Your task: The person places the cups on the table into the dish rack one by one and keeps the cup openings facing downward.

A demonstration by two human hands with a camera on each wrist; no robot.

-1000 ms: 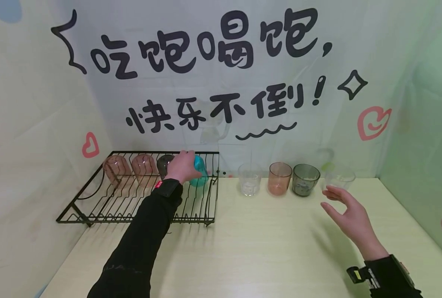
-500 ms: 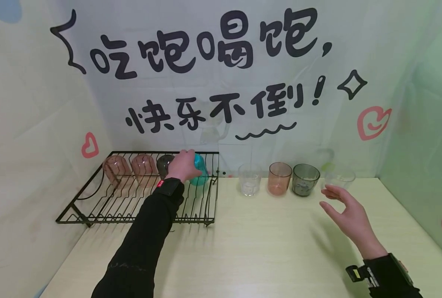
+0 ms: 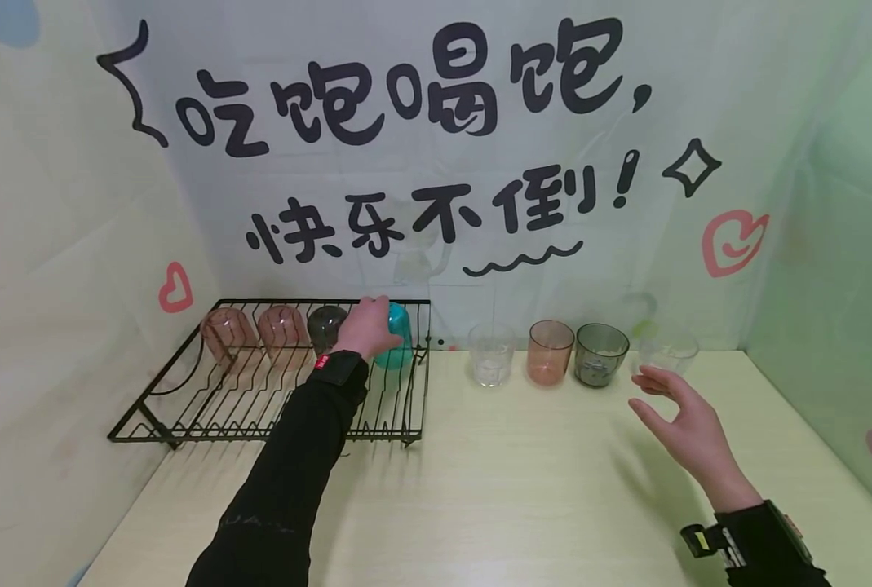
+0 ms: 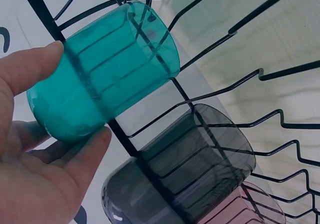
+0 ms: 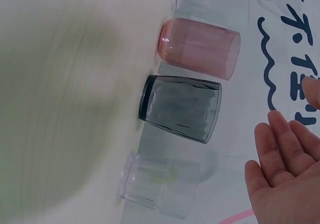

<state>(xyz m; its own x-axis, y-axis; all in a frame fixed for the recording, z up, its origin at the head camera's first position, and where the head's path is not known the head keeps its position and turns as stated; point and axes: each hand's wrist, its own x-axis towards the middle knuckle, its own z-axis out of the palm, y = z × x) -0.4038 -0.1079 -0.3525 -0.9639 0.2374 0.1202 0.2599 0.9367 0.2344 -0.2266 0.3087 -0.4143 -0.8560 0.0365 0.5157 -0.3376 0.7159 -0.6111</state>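
A teal cup (image 4: 107,74) stands upside down at the right end of the black wire rack (image 3: 268,435). My left hand (image 3: 365,328) holds it near its upturned base, thumb on one side and fingers on the other in the left wrist view. Beside it on the rack is an upside-down dark grey cup (image 4: 175,169), partly behind the hand in the head view. My right hand (image 3: 688,428) is raised over the right of the table, holding nothing, fingers slightly bent and thumb apart. It is nearest to a clear glass (image 5: 160,184) and a grey glass (image 5: 182,109).
Two pink cups (image 3: 227,334) sit upside down on the rack's left part. Along the back of the table, right of the rack, stand another clear glass (image 3: 491,355) and an amber-pink glass (image 3: 550,354), both upright. A printed cloth (image 3: 377,49) hangs behind.
My left hand has shifted very slightly right at the teal cup, showing more of the grey cup. The cup stays in place on the rack. My right hand has barely moved.
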